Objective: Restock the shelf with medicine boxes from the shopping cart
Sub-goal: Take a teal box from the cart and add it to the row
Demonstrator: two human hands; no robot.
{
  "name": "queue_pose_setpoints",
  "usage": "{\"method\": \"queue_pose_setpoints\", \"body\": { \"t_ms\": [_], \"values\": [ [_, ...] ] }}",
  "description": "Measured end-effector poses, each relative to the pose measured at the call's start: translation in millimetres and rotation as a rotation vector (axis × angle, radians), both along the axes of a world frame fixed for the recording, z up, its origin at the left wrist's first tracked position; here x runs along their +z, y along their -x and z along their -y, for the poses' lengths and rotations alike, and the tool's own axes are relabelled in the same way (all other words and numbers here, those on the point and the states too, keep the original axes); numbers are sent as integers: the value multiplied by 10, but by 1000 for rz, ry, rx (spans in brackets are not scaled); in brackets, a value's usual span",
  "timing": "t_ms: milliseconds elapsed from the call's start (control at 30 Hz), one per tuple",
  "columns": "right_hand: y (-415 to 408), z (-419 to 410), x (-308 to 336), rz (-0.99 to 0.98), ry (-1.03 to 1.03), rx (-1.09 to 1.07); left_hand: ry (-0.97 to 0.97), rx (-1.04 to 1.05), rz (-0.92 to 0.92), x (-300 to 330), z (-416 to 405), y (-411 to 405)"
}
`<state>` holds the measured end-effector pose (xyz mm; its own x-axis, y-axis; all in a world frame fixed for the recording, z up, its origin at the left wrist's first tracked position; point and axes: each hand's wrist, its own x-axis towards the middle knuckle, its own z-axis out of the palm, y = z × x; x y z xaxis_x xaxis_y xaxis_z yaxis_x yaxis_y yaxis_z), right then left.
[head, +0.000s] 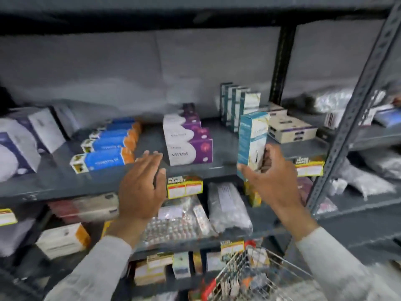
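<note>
My right hand (272, 177) grips a tall teal and white medicine box (252, 140), held upright over the front edge of the grey metal shelf (65, 181). Behind it stands a row of matching teal boxes (236, 105). My left hand (142, 187) is raised flat with fingers apart, holding nothing, in front of the shelf edge between the blue and orange boxes (106, 148) and the purple and white boxes (187, 142). The wire shopping cart (245, 276) with several boxes in it sits at the bottom, below my right arm.
Cream boxes (290, 129) lie right of the teal row. White and navy packs (19, 144) fill the shelf's left end. A slotted upright post (351, 109) rises at right. Blister packs (178, 224) and bagged goods (227, 207) crowd the lower shelf. Yellow price tags (184, 187) hang on the edge.
</note>
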<state>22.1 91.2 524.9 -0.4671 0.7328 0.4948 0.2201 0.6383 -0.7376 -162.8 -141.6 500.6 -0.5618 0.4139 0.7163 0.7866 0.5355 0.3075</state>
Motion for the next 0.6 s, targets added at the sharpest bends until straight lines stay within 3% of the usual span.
{"method": "queue_pose_setpoints", "body": {
  "t_ms": [233,467,600],
  "values": [
    [648,-366,309,34,46,-45,284,46,117,-101,-72,344],
    [778,-595,238,49,49,-119,358,106,34,-195,-107,389],
    [786,-661,132,61,9,-123,356,102,82,-194,-128,386]
  ]
}}
